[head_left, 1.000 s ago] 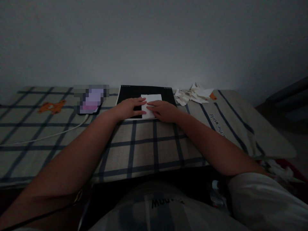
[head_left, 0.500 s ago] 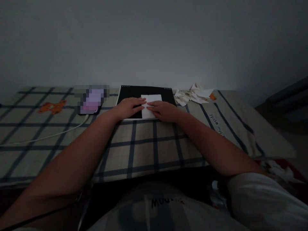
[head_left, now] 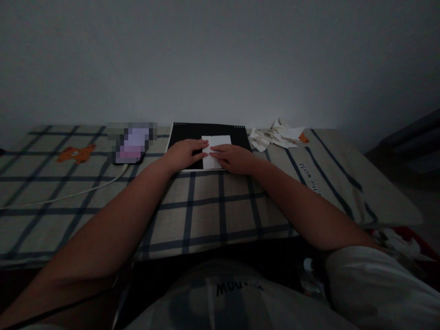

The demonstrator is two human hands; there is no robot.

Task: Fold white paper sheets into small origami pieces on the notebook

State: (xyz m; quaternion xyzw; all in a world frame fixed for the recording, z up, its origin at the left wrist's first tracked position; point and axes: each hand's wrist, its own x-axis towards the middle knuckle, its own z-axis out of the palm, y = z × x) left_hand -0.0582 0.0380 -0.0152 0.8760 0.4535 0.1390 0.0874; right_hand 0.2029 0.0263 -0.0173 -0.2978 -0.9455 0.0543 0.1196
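A folded piece of white paper (head_left: pixel 216 140) lies on a black sheet with a punched top edge (head_left: pixel 208 129), which looks like a calendar or pad page. My left hand (head_left: pixel 184 154) rests palm down over the black sheet, its stretched fingertips touching the paper's left edge. From the other side, my right hand (head_left: pixel 237 159) lies flat across the paper's right part, fingers extended to the left. Both hands are open, and they hide some of the paper and the sheet beneath.
Crumpled, torn paper scraps (head_left: pixel 277 136) lie right of the black sheet. A phone (head_left: pixel 132 143) with a white cable (head_left: pixel 99 184) stands to the left on the checked tablecloth (head_left: pixel 206 206). Behind the table rises a grey wall (head_left: pixel 220 64). A red container (head_left: pixel 417 238) with paper sits low at right.
Almost nothing differs. My left hand has shifted very slightly; the paper and my right hand stay in the same place.
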